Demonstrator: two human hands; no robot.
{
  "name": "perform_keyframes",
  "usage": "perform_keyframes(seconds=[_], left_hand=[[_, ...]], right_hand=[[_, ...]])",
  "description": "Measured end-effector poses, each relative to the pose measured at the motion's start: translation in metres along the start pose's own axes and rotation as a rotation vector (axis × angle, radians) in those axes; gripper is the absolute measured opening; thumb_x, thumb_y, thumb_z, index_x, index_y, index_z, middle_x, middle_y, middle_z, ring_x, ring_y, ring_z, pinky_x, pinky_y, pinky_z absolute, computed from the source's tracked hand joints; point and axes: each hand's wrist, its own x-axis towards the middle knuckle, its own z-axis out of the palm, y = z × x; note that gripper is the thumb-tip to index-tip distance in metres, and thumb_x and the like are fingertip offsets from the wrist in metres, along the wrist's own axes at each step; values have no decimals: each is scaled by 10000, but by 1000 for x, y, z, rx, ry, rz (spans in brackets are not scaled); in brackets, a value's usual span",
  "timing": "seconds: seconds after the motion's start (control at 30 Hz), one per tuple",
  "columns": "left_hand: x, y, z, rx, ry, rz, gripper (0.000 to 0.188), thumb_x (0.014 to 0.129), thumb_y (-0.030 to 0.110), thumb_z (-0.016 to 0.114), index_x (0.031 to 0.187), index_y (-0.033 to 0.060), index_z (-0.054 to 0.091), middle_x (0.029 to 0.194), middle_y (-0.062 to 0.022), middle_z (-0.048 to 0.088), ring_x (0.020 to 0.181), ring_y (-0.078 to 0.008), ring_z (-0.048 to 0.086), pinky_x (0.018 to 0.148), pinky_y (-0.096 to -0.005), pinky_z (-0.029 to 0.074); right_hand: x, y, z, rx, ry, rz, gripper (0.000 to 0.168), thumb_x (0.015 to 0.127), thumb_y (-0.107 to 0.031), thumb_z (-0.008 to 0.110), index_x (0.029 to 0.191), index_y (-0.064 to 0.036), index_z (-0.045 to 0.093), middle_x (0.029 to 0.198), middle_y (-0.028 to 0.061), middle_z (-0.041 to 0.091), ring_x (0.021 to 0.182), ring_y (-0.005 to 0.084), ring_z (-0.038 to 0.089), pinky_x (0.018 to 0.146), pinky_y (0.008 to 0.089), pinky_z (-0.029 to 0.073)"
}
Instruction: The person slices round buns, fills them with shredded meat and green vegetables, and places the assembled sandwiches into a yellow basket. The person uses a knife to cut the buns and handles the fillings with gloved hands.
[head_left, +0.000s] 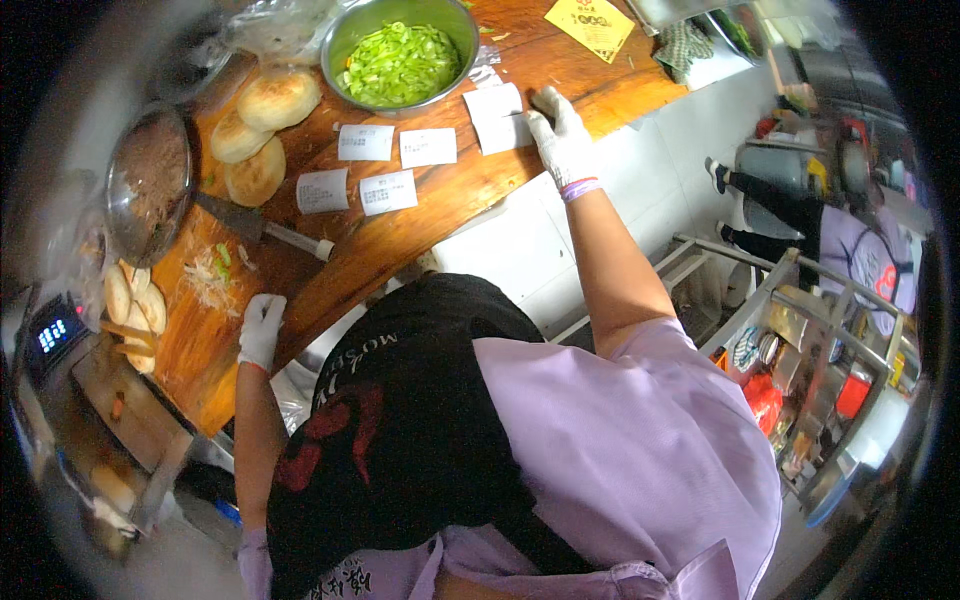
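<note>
My right hand (562, 142), in a white knit glove, is over the wooden worktop (390, 240) with its fingers apart. Its fingertips are at the right edge of a pair of printed paper slips (496, 120); whether they touch is unclear. More slips, such as a paper slip (388, 193), lie flat to the left. At the worktop's front edge rests my gloved left hand (262, 328), its fingers bunched and partly hidden. Beside it are pale shreds with green bits (214, 277). A cleaver (240, 219) lies beyond, its handle (296, 240) pointing right.
Chopped green vegetable fills a steel bowl (463, 75). Three round flatbreads (255, 171) sit near a bowl of minced brown food (154, 172). Split breads (136, 307) lie at left by a lit digital display (52, 335). A metal rack (832, 322) and another person (847, 247) are at right.
</note>
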Motion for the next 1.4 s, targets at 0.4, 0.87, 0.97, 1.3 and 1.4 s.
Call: perform_keyframes(seconds=[0.4,0.87,0.97,1.3,1.4], left_hand=[[1,6,-2,0,-27,25,349,927,334,652,1084,23,640,971,-79,654,844,-162,603,771,-312,496],[0,4,-2,-21,-13,-9,350,908,349,666,1075,42,655,1031,-115,644,983,-231,612,893,-346,475],[5,-22,-3,38,-18,141,357,910,354,658,1088,45,652,1076,-127,636,1007,-247,607,920,-349,463],[2,-9,-1,100,4,106,362,912,362,645,1104,55,648,1080,-128,611,1027,-255,595,941,-351,451],[2,-6,-1,15,-31,28,334,918,337,646,1096,54,649,1086,-125,612,1030,-257,593,940,-353,451]], right_hand=[[-63,-89,52,-144,-344,-597,222,876,-87,605,1078,-29,676,1056,174,692,1031,358,647,935,420,509],[-112,-136,121,-548,-606,-756,268,804,-166,636,1063,-109,672,1155,48,662,1265,282,512,1091,504,374],[-110,-140,128,-470,-473,-792,261,823,-192,597,1049,-88,676,1115,73,676,1186,279,563,1049,467,411],[-135,-142,165,-393,-738,-475,299,876,-150,584,1157,-59,635,1359,162,566,1197,348,567,1043,440,431],[-141,-135,146,-306,-641,-575,265,857,-110,604,1116,-70,639,1307,130,602,1137,317,593,1000,425,452]])
